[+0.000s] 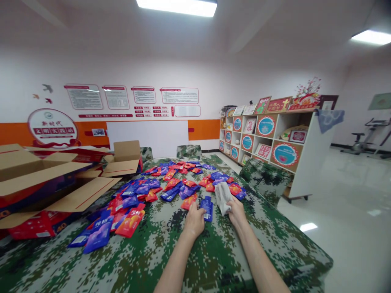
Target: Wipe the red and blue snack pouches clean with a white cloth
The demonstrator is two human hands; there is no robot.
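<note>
My left hand (194, 219) pinches the left edge of a blue pouch (207, 208) above the camouflage tablecloth (210, 252). A crumpled pale grey cloth (223, 196) hangs from the fingers of my right hand (236, 211), just to the right of the pouch. Beyond my left hand lies an orange-red pouch (188, 201). Several more blue and red pouches spread over the table in loose heaps, among them a large blue pouch (98, 232) and a red pouch (131, 219) at the near left.
Open cardboard boxes (82, 199) crowd the table's left side, with a smaller open box (122, 167) behind. Camouflage-covered chairs (265, 177) stand around the table. A white shelf unit (308, 150) with displays is at the right, and an exercise bike (363, 136) stands farther off.
</note>
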